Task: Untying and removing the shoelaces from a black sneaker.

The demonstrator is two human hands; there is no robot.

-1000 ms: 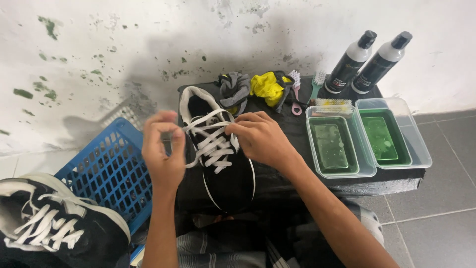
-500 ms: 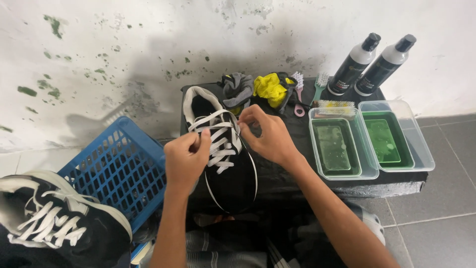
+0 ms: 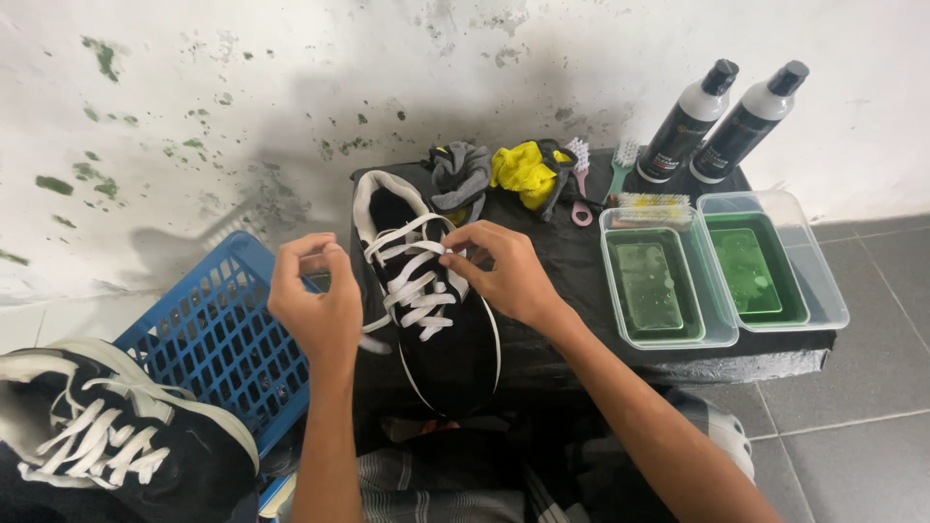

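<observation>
A black sneaker [image 3: 455, 339] with white laces [image 3: 412, 281] lies on a low black table [image 3: 572, 339], its opening toward the wall. My left hand [image 3: 315, 300] is to the left of the shoe, pinching a white lace end pulled out sideways. At the top eyelets on the shoe's right side, my right hand [image 3: 504, 271] has its fingers closed on the lace.
A blue plastic basket [image 3: 213, 339] stands to the left, with a second black sneaker [image 3: 107, 446] in front of it. On the table sit two clear trays of green liquid [image 3: 659, 291], two dark bottles [image 3: 717, 121], brushes [image 3: 581, 179] and yellow and grey cloths [image 3: 518, 169].
My left hand has drawn away from the shoe to the left, pulling the lace out. My right hand has stayed at the top of the lacing.
</observation>
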